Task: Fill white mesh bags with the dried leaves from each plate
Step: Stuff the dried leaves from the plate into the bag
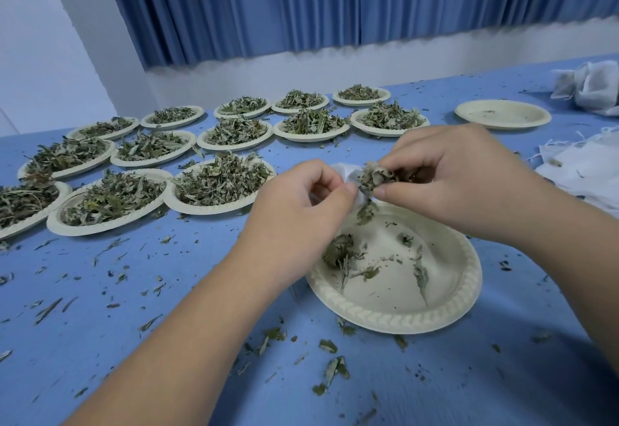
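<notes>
Fingers of the left hand (301, 204) curl round a white mesh bag (346, 171), nearly all of it hidden between the two hands above the near plate (395, 320). The right hand (452, 174) pinches a clump of dried leaves (376, 176) against it; the leftmost heaped plate (63, 190) on the surface (134, 291) is cut off.

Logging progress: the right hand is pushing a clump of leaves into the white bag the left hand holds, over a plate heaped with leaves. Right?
Not quite: the head view shows the plate nearly empty, with only a few leaves. The right hand does push a clump into the white bag held by the left hand.
</notes>
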Demonstrator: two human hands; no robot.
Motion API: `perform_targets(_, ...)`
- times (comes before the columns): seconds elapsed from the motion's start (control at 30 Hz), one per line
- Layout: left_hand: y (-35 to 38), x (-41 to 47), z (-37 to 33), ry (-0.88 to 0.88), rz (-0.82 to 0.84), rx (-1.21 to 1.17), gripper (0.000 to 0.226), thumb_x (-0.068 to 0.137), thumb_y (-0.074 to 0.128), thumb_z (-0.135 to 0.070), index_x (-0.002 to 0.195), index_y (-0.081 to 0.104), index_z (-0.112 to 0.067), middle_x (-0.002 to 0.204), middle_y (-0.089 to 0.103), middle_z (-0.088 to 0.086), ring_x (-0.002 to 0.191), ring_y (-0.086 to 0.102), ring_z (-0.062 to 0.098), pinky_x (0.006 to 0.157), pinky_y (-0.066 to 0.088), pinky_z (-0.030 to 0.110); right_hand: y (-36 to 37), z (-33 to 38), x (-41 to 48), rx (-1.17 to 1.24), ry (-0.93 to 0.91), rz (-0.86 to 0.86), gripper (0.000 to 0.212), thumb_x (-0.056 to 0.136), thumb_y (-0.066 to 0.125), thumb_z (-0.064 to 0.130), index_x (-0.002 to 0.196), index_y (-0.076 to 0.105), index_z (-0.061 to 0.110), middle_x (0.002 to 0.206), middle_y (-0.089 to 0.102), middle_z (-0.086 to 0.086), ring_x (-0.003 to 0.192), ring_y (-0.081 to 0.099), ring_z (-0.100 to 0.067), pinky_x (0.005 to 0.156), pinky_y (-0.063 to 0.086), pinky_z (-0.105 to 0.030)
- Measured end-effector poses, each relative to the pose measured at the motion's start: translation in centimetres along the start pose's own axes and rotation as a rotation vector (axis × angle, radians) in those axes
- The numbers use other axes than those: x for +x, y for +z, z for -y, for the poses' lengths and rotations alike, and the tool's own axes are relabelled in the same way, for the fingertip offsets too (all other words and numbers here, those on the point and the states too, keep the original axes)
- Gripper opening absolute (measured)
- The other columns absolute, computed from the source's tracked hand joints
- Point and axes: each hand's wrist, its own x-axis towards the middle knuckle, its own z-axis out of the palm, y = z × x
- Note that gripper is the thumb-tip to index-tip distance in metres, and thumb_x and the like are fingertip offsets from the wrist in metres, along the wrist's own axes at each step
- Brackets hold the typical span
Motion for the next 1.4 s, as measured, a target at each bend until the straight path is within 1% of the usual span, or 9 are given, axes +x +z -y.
perform_targets(0.07,0.1,0.0,0.0,0.018,0.007,0.007,0.017,0.089,0.066,-0.028,0.073,0.063,-0.021,0.068,0.065,0.001,0.059,0.056,0.012,0.06,0.049,0.032,0.3,0.1,-0.1,-0.08,-0.03,0.008,0.011,0.076,0.073,0.023,0.086,0.078,0.021,0.075,0.065,0.003,0.072,0.054,-0.006,0.066,0.04,-0.019)
perform_targets(0.23,0.6,0.0,0.1,0.057,0.04,0.004,0.015,0.091,0.066,-0.022,0.077,0.063,-0.016,0.077,0.068,0.011,0.076,0.062,0.031,0.076,0.053,0.05,1.0,0.6,-0.2,-0.243,-0.034,0.03,0.013,0.083,0.066,0.022,0.088,0.077,0.018,0.079,0.062,-0.002,0.076,0.052,-0.013,0.072,0.04,-0.031)
perform_targets(0.43,0.6,0.0,0.2,0.069,0.022,0.001,0.016,0.091,0.065,-0.021,0.076,0.062,-0.018,0.077,0.068,0.011,0.077,0.062,0.033,0.076,0.052,0.051,0.7,1.5,-0.4,-0.224,-0.027,0.101,0.023,0.089,0.055,0.03,0.074,0.067,0.016,0.077,0.055,0.001,0.072,0.047,-0.008,0.064,0.032,-0.021)
perform_targets(0.6,0.7,-0.2,0.0,0.108,0.027,-0.02,0.016,0.086,0.061,-0.03,0.077,0.06,-0.018,0.076,0.066,0.013,0.077,0.061,0.035,0.076,0.052,0.053,1.2,1.5,-0.3,-0.267,-0.048,0.053,0.024,0.09,0.057,0.017,0.068,0.064,0.008,0.073,0.052,-0.004,0.07,0.045,-0.015,0.067,0.035,-0.032)
perform_targets(0.87,1.1,-0.1,0.0,0.102,0.004,-0.094,0.018,0.083,0.053,-0.036,0.079,0.058,-0.02,0.075,0.063,0.012,0.076,0.058,0.036,0.078,0.051,0.056,1.1,1.6,-0.3,-0.368,-0.062,0.034,0.025,0.088,0.055,0.018,0.067,0.066,0.009,0.077,0.051,-0.001,0.069,0.047,-0.015,0.067,0.041,-0.037)
perform_targets(1.0,1.3,0.1,0.2,0.08,-0.013,-0.115,0.018,0.083,0.053,-0.038,0.08,0.058,-0.021,0.067,0.063,0.001,0.069,0.055,0.032,0.069,0.049,0.051,1.0,1.9,-0.4,-0.384,-0.08,0.052,0.025,0.089,0.056,0.019,0.069,0.069,0.009,0.08,0.052,-0.002,0.069,0.049,-0.016,0.065,0.044,-0.038)
perform_targets(1.1,1.4,0.1,0.3,0.071,0.007,-0.13,0.016,0.083,0.052,-0.038,0.077,0.057,-0.024,0.065,0.062,-0.007,0.062,0.05,0.014,0.059,0.039,0.035,0.9,2.0,-0.4,-0.414,-0.085,0.083,0.024,0.09,0.056,0.02,0.074,0.071,0.01,0.086,0.054,-0.003,0.071,0.051,-0.019,0.064,0.043,-0.036)
perform_targets(1.27,1.5,0.0,0.5,0.075,-0.003,-0.134,0.02,0.094,0.056,-0.026,0.074,0.057,-0.024,0.061,0.062,-0.013,0.057,0.051,0.004,0.054,0.039,0.017,0.8,2.4,-0.4,-0.466,-0.071,0.149,0.028,0.093,0.046,0.027,0.087,0.072,0.016,0.097,0.052,0.002,0.078,0.048,-0.014,0.07,0.042,-0.033)
perform_targets(1.4,1.7,0.1,0.3,0.038,-0.052,-0.167,0.019,0.091,0.059,-0.023,0.072,0.057,-0.019,0.059,0.061,-0.011,0.061,0.055,0.011,0.06,0.046,0.028,0.7,2.4,-0.5,-0.466,-0.08,0.167,0.026,0.092,0.049,0.025,0.082,0.071,0.014,0.091,0.048,0.003,0.074,0.045,-0.013,0.065,0.037,-0.031)
